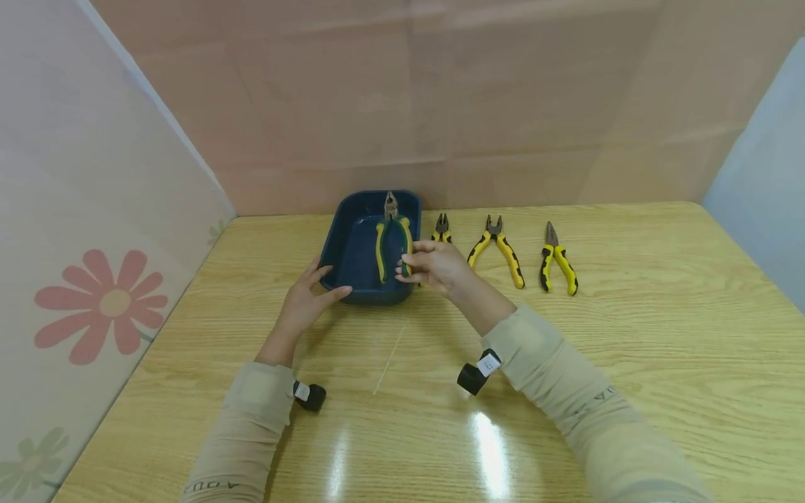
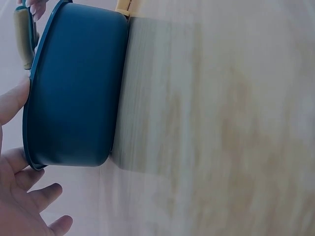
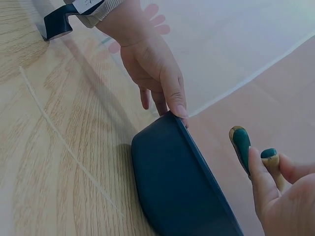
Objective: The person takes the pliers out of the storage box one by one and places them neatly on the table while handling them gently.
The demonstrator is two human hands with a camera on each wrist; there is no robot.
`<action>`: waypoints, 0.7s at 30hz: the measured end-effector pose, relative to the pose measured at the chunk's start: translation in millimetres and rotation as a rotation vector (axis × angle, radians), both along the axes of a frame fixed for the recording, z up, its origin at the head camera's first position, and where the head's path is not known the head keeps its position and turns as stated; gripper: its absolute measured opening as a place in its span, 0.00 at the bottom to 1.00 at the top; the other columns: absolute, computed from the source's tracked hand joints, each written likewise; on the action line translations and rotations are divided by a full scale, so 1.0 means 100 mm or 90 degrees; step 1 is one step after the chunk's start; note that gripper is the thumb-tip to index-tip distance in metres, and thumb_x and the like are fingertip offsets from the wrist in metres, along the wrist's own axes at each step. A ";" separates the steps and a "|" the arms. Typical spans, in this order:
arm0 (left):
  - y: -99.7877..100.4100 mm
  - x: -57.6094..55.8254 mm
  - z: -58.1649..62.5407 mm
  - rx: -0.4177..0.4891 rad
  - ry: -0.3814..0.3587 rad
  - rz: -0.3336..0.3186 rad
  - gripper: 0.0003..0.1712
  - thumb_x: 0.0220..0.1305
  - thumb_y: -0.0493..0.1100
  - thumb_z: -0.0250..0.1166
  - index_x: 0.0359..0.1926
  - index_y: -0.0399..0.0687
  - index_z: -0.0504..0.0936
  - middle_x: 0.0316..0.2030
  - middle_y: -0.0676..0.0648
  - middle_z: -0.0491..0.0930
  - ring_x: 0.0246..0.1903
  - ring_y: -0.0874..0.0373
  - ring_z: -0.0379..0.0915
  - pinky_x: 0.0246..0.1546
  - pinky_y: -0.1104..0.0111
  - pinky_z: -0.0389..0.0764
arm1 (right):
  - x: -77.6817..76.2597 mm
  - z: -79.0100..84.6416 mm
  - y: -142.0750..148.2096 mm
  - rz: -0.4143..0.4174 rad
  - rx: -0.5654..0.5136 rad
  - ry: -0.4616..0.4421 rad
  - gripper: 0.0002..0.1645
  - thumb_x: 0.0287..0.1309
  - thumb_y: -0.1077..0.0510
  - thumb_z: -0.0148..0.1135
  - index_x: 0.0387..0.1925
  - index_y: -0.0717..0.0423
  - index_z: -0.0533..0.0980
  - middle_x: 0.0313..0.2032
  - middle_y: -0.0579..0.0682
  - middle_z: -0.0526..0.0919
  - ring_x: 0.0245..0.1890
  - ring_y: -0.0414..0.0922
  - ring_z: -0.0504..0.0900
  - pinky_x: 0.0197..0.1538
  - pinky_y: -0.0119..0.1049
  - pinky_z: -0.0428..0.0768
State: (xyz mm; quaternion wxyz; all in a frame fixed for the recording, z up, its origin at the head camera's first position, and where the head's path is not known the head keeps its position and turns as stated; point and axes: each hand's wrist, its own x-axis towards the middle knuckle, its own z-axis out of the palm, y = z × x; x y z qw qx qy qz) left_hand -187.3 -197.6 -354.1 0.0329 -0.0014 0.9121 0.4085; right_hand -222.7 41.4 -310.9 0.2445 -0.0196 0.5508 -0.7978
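Observation:
My right hand [image 1: 440, 267] pinches one handle of a pair of combination pliers [image 1: 390, 207] with green and yellow grips. The pliers are above the dark blue bin [image 1: 371, 298], jaws toward the back and handles spread apart. In the right wrist view both handle ends [image 3: 240, 143] show near the fingers. At the bin's near left corner, my left hand [image 1: 303, 300] holds the rim between thumb and index finger. Its other fingers spread loosely outside the bin in the left wrist view. The bin stands on the table.
Right of the bin lie small pliers [image 1: 442, 223] partly hidden by my right hand, wide-spread combination pliers [image 1: 495, 227] and needle-nose pliers [image 1: 551, 236], all with yellow and black handles. A pink cloth wall [image 1: 503, 140] rises behind the table; a flowered panel [image 1: 113, 181] stands left.

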 end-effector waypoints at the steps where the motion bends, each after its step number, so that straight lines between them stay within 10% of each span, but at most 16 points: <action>1: 0.00 0.00 0.00 0.001 -0.001 0.001 0.48 0.45 0.66 0.59 0.63 0.45 0.57 0.66 0.53 0.38 0.62 0.45 0.35 0.55 0.46 0.49 | 0.01 0.00 0.01 -0.001 -0.001 -0.002 0.34 0.56 0.72 0.46 0.62 0.68 0.46 0.52 0.71 0.62 0.44 0.57 0.72 0.42 0.38 0.75; 10: 0.01 0.01 0.00 0.003 0.006 0.005 0.48 0.45 0.67 0.59 0.63 0.46 0.58 0.66 0.52 0.38 0.62 0.46 0.35 0.55 0.46 0.50 | 0.06 0.00 0.14 -0.009 -0.012 0.001 0.35 0.57 0.73 0.44 0.63 0.67 0.42 0.55 0.71 0.57 0.48 0.58 0.70 0.45 0.39 0.73; 21: 0.01 0.02 0.01 0.001 0.001 0.000 0.48 0.46 0.66 0.59 0.63 0.44 0.57 0.65 0.54 0.37 0.62 0.45 0.34 0.55 0.46 0.50 | 0.09 -0.03 0.35 -0.016 -0.006 0.015 0.31 0.58 0.73 0.42 0.61 0.72 0.45 0.51 0.71 0.58 0.28 0.44 0.78 0.45 0.39 0.73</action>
